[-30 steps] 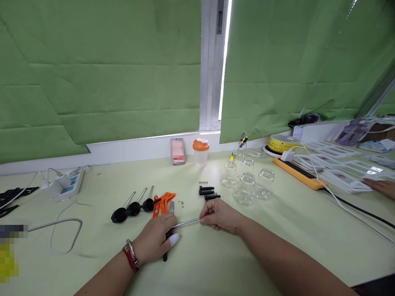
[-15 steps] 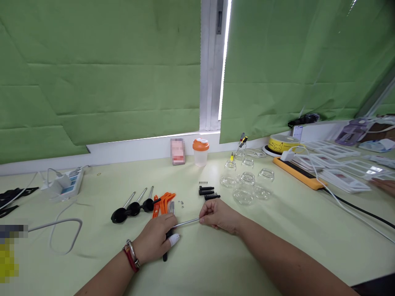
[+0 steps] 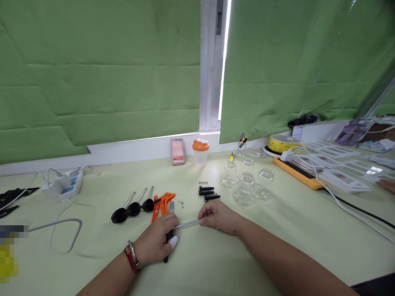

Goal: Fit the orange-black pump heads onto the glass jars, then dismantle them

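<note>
A thin silvery metal rod runs between my two hands, low over the table. My left hand is closed round its left end, and a white wrap covers the tip of the thumb. Part of a black piece shows beneath that hand; the rest is hidden. The right end of the rod sits pinched between the fingertips of my right hand. Just beyond my left hand lie orange plastic handles and several metal rods. Small black parts and a spring lie beyond my right hand.
Black round-ended scoops with metal stems lie at left. Glass jars stand right of centre. An orange-lidded cup is by the wall. A power strip with cables lies at right, near another person's hand.
Both hands keep hold of the rod and have barely shifted. At the far right, the other person's hand has moved slightly toward the right edge.
</note>
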`<state>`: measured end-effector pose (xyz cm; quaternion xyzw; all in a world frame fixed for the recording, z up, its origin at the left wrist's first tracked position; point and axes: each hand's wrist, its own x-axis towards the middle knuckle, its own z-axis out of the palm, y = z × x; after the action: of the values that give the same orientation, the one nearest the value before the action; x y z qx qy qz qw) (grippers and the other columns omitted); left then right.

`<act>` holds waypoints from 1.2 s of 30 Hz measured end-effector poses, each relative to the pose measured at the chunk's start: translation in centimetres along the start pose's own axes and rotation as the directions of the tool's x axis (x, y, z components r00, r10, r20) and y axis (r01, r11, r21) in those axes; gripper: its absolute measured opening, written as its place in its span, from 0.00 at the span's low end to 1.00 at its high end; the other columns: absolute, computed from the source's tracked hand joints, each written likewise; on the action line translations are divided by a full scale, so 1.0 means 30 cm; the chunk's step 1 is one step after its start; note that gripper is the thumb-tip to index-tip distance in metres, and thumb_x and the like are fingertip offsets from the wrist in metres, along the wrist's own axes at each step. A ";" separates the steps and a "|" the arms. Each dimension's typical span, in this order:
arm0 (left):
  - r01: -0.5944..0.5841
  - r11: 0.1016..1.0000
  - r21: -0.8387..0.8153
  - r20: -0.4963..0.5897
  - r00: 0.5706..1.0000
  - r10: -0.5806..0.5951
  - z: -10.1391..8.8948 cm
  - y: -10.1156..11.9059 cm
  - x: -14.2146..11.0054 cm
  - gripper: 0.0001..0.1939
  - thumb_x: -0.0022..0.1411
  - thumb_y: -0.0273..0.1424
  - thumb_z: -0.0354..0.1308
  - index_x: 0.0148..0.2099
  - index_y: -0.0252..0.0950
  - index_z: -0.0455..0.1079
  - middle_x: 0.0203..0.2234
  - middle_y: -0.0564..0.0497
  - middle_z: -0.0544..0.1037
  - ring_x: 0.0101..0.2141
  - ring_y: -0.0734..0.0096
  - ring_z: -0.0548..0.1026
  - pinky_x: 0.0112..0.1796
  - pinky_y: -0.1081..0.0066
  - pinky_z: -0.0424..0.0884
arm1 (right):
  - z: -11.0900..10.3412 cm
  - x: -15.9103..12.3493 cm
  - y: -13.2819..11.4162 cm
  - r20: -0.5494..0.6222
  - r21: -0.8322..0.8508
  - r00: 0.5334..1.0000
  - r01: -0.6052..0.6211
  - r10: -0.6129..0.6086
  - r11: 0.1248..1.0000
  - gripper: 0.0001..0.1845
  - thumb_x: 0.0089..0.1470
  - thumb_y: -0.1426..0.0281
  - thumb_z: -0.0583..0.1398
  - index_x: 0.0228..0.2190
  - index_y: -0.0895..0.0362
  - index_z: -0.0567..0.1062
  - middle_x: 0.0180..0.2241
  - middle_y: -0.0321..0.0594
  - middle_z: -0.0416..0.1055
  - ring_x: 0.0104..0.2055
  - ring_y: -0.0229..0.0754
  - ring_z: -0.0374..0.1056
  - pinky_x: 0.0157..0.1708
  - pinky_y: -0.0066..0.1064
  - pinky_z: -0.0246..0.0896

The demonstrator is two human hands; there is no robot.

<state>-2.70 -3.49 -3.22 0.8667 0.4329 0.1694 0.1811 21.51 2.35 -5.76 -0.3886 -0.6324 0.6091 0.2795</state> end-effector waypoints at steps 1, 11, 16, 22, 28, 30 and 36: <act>-0.006 1.000 -0.014 -0.006 1.000 0.006 0.002 -0.001 0.000 0.11 0.54 0.24 0.52 0.41 0.38 0.65 0.37 0.49 0.69 0.37 0.65 0.68 0.39 0.65 0.67 | -0.001 0.000 0.001 0.005 -0.004 1.000 0.003 -0.003 1.000 0.09 0.39 0.68 0.66 0.26 0.59 0.76 0.21 0.33 0.67 0.23 0.32 0.59 0.24 0.24 0.53; -0.004 0.997 -0.073 -0.121 0.993 -0.005 -0.003 -0.018 0.002 0.15 0.55 0.27 0.56 0.47 0.38 0.65 0.46 0.44 0.69 0.45 0.60 0.69 0.46 0.60 0.67 | 0.002 -0.004 -0.010 -0.017 -0.104 0.998 0.058 -0.060 0.993 0.06 0.43 0.67 0.63 0.25 0.58 0.75 0.20 0.33 0.64 0.23 0.33 0.56 0.24 0.25 0.52; -0.002 0.994 -0.114 -0.146 0.989 -0.014 -0.012 -0.030 0.008 0.08 0.56 0.31 0.57 0.40 0.36 0.67 0.41 0.45 0.70 0.41 0.62 0.70 0.43 0.63 0.68 | 0.004 -0.006 -0.027 -0.051 -0.081 0.997 0.053 -0.057 0.995 0.06 0.42 0.67 0.63 0.23 0.58 0.75 0.19 0.32 0.64 0.22 0.33 0.56 0.23 0.26 0.50; 0.054 0.994 -0.097 -0.054 0.997 -0.060 -0.005 -0.034 0.001 0.06 0.59 0.33 0.53 0.38 0.37 0.66 0.28 0.50 0.71 0.29 0.69 0.68 0.31 0.70 0.65 | 0.002 -0.003 -0.018 -0.058 -0.030 0.997 0.040 -0.042 0.999 0.07 0.42 0.67 0.65 0.24 0.59 0.76 0.20 0.33 0.65 0.23 0.33 0.57 0.25 0.25 0.52; 0.076 0.996 -0.045 -0.085 0.993 -0.079 0.009 -0.034 0.000 0.06 0.58 0.34 0.54 0.36 0.38 0.63 0.26 0.51 0.69 0.26 0.70 0.65 0.28 0.72 0.61 | 0.002 0.009 0.005 -0.067 0.082 0.998 0.017 -0.012 0.996 0.12 0.38 0.68 0.67 0.27 0.58 0.74 0.22 0.33 0.68 0.25 0.33 0.62 0.28 0.26 0.57; 0.091 0.994 -0.060 -0.099 0.990 -0.097 0.011 -0.030 0.002 0.06 0.57 0.33 0.55 0.35 0.38 0.62 0.27 0.52 0.68 0.27 0.70 0.64 0.28 0.72 0.61 | 0.004 0.009 0.004 -0.083 0.062 0.997 0.005 0.000 0.998 0.11 0.38 0.67 0.67 0.26 0.58 0.73 0.21 0.33 0.67 0.24 0.33 0.61 0.27 0.26 0.56; 0.095 0.988 -0.121 -0.099 0.989 -0.107 0.003 -0.023 0.009 0.06 0.56 0.33 0.56 0.35 0.38 0.62 0.28 0.52 0.68 0.28 0.70 0.64 0.30 0.72 0.62 | 0.009 0.007 -0.007 -0.102 -0.005 0.994 0.032 -0.033 0.999 0.09 0.40 0.68 0.66 0.24 0.58 0.72 0.21 0.32 0.66 0.24 0.33 0.59 0.26 0.26 0.54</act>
<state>-2.98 -2.91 -3.58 0.8215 0.4746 0.2302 0.2167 21.14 2.38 -5.62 -0.4093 -0.6246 0.5827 0.3206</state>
